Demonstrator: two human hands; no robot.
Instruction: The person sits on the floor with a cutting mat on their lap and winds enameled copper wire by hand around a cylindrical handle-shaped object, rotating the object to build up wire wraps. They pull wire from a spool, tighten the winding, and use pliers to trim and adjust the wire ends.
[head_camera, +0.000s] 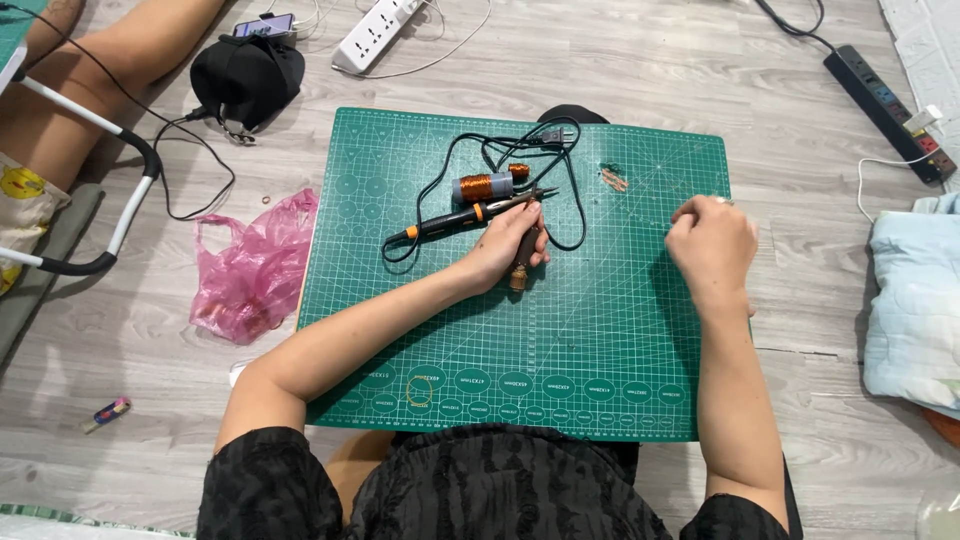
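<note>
A brown-handled tool (522, 262) is gripped by the left hand (510, 240) beside the soldering iron (470, 213); the right hand (712, 245) is curled shut, its contents hidden, on the green cutting mat (600, 340).

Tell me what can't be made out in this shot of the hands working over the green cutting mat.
All in the head view:
- What the right hand pinches: hidden by its curled fingers.
- Middle of the brown rod-like tool: covered by the left hand.
- Small coppery bits on the cutting mat: too small to identify.
- Pink plastic bag: its contents are blurred by the film.
- Pale blue cloth: cut off by the right edge.
</note>
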